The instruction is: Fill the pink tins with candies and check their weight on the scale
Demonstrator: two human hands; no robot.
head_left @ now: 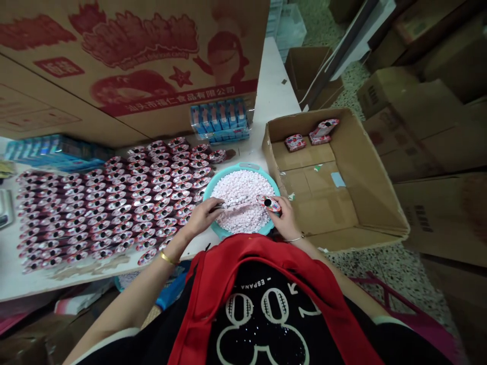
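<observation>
A turquoise basin point(239, 166) full of small pale candies point(245, 185) stands in front of me. Over its left side, my left hand point(205, 217) is closed on the handle of a scoop point(233, 205), whose far end lies among the candies and is hard to make out. At the basin's right edge, my right hand point(284, 219) grips a small oval candy container point(271, 204) with a dark round hole in its top, facing up. To the left, many similar containers point(144, 208) stand upright in close rows on the table.
On the right is an open cardboard box point(315, 203) with a few red-and-white containers point(296, 142) in its far part. Wrapped blue packs point(220, 120) stand behind the rows, against large printed cartons point(152, 66). The white table point(276, 76) extends behind the basin.
</observation>
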